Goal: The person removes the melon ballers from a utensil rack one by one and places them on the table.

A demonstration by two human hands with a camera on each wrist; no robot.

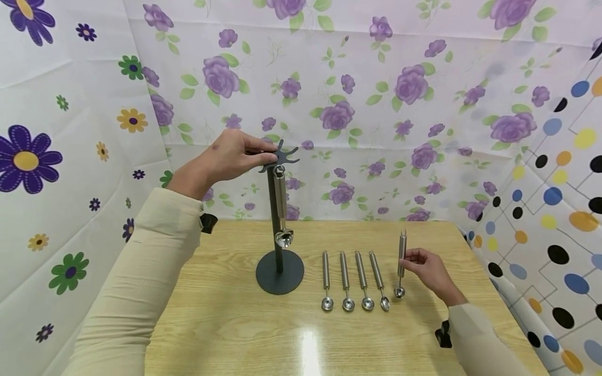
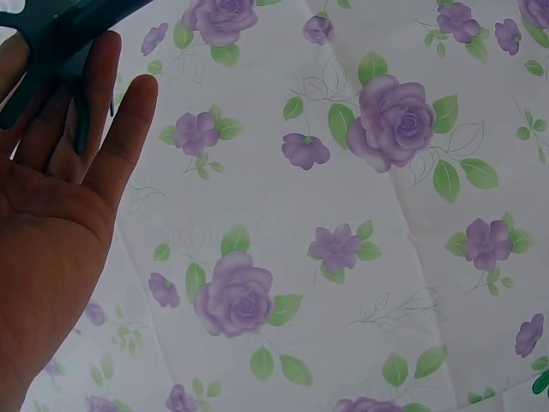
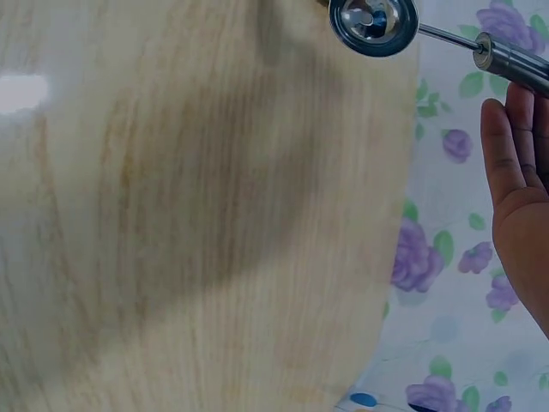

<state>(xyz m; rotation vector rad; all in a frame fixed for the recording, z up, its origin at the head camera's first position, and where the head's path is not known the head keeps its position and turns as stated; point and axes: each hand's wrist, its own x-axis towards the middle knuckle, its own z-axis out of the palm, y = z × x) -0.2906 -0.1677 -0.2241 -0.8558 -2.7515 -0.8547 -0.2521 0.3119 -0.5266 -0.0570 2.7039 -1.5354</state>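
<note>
In the head view, my left hand (image 1: 235, 154) pinches an arm of the dark hook top (image 1: 284, 156) on an upright stand (image 1: 277, 250). From one hook hangs a steel utensil (image 1: 281, 201) with a round bowl at its lower end. My right hand (image 1: 430, 271) holds a steel melon baller (image 1: 402, 256) by its tubular handle, bowl down, near the table's right side. Up close in the right wrist view, its round bowl (image 3: 375, 21) joins a thin neck. The left wrist view shows my left palm (image 2: 56, 206) under the dark hooks (image 2: 51, 51).
Several similar steel utensils (image 1: 345, 271) lie in a row between the stand and my right hand, bowls toward me. The wooden table (image 1: 244, 334) meets flowered cloth (image 1: 357, 156) behind, with patterned cloths on both sides.
</note>
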